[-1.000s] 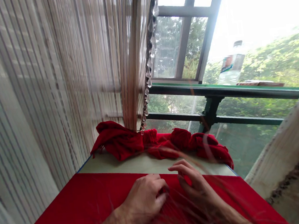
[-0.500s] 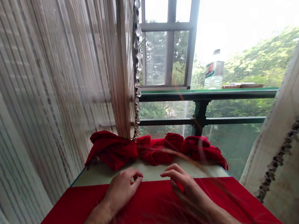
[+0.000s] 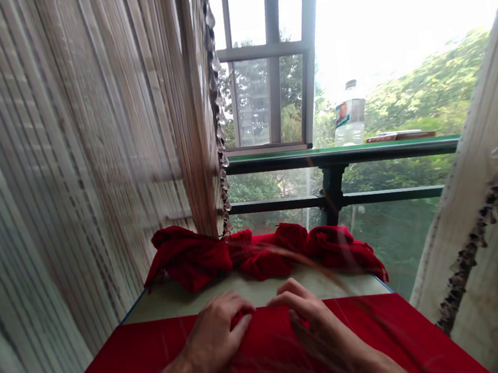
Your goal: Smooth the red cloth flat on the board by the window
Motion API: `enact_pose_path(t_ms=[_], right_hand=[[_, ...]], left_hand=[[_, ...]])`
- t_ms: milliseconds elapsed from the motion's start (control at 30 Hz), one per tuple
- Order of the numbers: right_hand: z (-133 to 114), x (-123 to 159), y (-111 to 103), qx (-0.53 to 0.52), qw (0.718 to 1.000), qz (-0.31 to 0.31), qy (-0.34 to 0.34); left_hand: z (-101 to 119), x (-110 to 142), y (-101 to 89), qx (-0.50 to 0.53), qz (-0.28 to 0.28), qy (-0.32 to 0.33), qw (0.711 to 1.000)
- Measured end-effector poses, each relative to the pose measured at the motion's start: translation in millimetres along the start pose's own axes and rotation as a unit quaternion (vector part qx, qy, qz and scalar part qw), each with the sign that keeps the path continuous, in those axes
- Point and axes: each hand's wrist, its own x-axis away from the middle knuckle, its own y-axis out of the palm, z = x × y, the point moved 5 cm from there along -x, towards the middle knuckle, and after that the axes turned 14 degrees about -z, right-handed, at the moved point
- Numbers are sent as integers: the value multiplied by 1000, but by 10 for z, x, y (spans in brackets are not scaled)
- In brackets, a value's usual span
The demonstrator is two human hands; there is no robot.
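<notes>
- red cloth (image 3: 129, 365) lies flat over the near part of the table (image 3: 176, 298), far edge straight, pale tabletop bare beyond it
- left hand (image 3: 215, 335) palm down on the cloth at its far edge, fingers loosely together and curled over the hem; looks like a light pinch of the edge, but the view is soft here so cannot tell if it really grips
- right hand (image 3: 309, 313) just beside it, fingers bent and slightly spread, tips on the same edge, nothing clamped in it as far as shows
- change: half a second ago the hands were further apart along the edge; now nearly touching at the middle; a second ago they were also close, so they are working to and fro along the hem
- reads as smoothing or lining up that edge, cloth itself has not shifted
- crumpled red fabric (image 3: 260, 253) bunched at the far end of the table, apart from both hands
- striped curtain (image 3: 92, 137) hangs left with a bead trim (image 3: 220, 130)
- water bottle (image 3: 349, 115) on the green railing (image 3: 343, 156) outside
</notes>
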Motion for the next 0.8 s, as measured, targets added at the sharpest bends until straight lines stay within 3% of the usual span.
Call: enact_pose_path(t_ms=[233,367,600,800], right_hand=[[107,11,8,38,996,-22,74],[187,61,56,73,989,-30,122],[285,74,85,84,969,-102,207],[277,66,53,83,960,-119,241]], left_hand=[[-184,-28,-29,-27,-2,-66,997],[-194,-21,0,-23,-15,-64,998],[-164,-21,49,-25,-43,-56,997],[-183,-21,82,-32,-56,-59,996]])
